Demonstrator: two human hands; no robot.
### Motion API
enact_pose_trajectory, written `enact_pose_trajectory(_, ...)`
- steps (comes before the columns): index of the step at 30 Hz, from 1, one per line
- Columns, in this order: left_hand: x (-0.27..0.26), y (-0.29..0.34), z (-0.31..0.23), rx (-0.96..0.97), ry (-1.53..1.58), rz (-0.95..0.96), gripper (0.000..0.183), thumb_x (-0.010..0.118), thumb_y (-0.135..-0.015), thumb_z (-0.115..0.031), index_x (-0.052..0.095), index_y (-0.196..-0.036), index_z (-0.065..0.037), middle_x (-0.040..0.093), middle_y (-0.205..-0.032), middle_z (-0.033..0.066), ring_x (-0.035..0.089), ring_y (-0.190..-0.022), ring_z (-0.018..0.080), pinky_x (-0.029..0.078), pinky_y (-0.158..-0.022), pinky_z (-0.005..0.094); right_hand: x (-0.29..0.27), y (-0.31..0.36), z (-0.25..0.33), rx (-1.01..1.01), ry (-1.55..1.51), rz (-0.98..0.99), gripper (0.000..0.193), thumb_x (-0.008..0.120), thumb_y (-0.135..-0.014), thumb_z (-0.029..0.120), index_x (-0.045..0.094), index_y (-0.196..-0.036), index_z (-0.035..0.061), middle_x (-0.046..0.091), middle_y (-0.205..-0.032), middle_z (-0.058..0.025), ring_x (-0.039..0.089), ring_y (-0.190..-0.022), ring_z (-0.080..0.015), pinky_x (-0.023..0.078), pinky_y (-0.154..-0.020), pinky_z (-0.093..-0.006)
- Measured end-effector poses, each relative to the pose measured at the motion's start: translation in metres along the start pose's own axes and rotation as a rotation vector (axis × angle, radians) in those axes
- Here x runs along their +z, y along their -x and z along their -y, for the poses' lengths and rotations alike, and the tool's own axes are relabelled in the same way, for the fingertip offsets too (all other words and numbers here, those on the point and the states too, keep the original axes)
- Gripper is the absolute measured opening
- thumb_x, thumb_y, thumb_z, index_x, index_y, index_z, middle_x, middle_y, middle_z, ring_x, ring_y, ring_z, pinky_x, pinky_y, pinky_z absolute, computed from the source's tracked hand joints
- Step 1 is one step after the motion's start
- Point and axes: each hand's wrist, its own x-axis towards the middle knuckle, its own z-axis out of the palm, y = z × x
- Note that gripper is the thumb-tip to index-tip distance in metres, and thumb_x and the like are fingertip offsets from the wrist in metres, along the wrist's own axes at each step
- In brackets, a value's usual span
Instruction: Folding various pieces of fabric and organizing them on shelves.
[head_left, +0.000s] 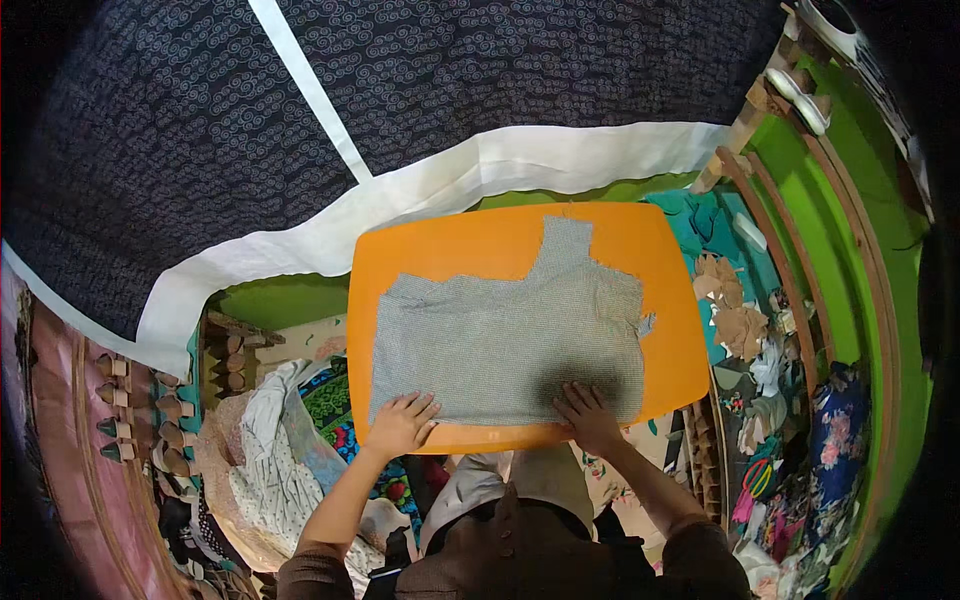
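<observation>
A piece of grey, finely checked fabric (500, 340) lies spread out on an orange table (450, 237). Its edges are uneven, with a strip standing up at the far side and a small frayed bit at the right. My left hand (402, 424) rests flat near the fabric's near left corner, fingers spread. Flat on the near right part of the cloth is my right hand (588, 415), its fingers apart too. A dark shadow or patch shows on the cloth just beyond the right hand. Neither hand grips anything.
A dark patterned cloth with white borders (480, 160) hangs beyond the table. Heaped fabrics (270, 440) lie at the left, near wooden racks of shoe-like forms (115, 410). Scraps (740, 330), scissors with coloured handles (755, 480) and a blue floral cloth (835, 450) are at the right.
</observation>
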Motion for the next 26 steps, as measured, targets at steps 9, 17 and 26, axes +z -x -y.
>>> enact_pose_trajectory(9,-0.015,-0.044,0.003,0.049,0.157,0.022,0.033,0.049,-0.086,-0.034,0.060,-0.105,-0.010,0.057,-0.104,0.0103,0.052,-0.100,0.0259,0.039,-0.086,0.0395,-0.026,-0.016,-0.017,0.070,-0.232,-0.084,0.044,0.048,-0.087,0.025,0.042,-0.128,0.0106,0.034,-0.136,-0.0124,0.032,-0.125,-0.0336,0.023,-0.103,-0.0486)
enact_pose_trajectory(17,0.009,-0.175,-0.018,0.110,0.105,-0.193,0.031,0.052,-0.084,-0.027,0.055,-0.109,-0.009,0.052,-0.107,0.0100,0.050,-0.102,0.0274,0.039,-0.087,0.0398,-0.039,-0.093,-0.056,0.240,-0.131,-0.209,0.041,0.045,-0.087,0.019,0.041,-0.127,0.0097,0.036,-0.135,-0.0129,0.029,-0.126,-0.0334,0.023,-0.102,-0.0490)
enact_pose_trajectory(26,0.000,-0.232,-0.029,-0.204,0.180,0.083,0.073,0.058,-0.077,-0.051,0.030,-0.134,-0.016,0.031,-0.136,0.0128,0.028,-0.125,0.0334,0.026,-0.101,0.0500,-0.059,-0.125,-0.082,0.345,-0.239,-0.109,0.076,0.071,-0.069,0.027,0.033,-0.132,0.0085,0.030,-0.136,-0.0188,0.029,-0.126,-0.0363,0.027,-0.102,-0.0442)
